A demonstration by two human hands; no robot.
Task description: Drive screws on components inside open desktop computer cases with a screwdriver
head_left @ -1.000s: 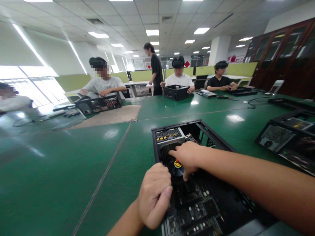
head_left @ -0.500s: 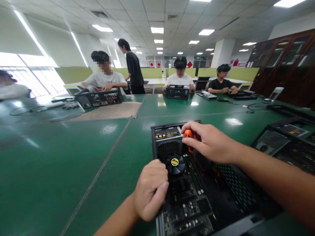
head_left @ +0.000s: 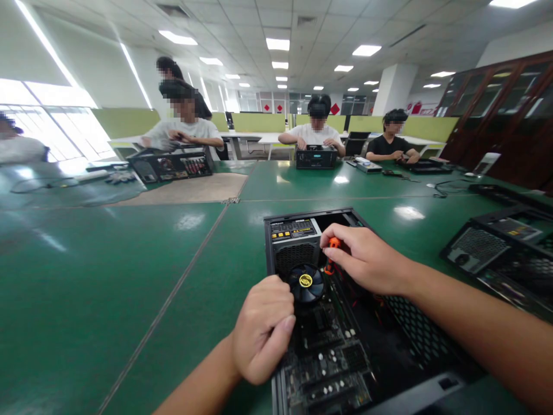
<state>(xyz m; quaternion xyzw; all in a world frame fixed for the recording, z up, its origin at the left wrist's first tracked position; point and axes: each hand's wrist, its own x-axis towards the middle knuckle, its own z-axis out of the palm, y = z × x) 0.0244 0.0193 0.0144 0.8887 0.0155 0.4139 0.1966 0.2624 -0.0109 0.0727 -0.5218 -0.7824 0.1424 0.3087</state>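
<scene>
An open black computer case point(head_left: 404, 323) lies on the green table point(head_left: 108, 276) in front of me. Inside it are a power supply point(head_left: 294, 242), a round black cooler fan with a yellow centre point(head_left: 306, 282) and a motherboard point(head_left: 328, 357). My left hand point(head_left: 262, 328) is curled shut on the case's left edge, just beside the fan. My right hand point(head_left: 367, 259) is closed on an orange-handled screwdriver point(head_left: 332, 253), which points down into the case next to the power supply. Its tip is hidden.
Another open case point(head_left: 496, 253) lies at the right. Across the table several seated people work on their own cases point(head_left: 170, 167) point(head_left: 316, 157), and one person stands behind them. Cables point(head_left: 449, 185) lie at the far right, wooden cabinets beyond.
My right hand left the fan, rose with the orange screwdriver, and has now lowered it beside the power supply. The left hand stays put. The standing person walked left.
</scene>
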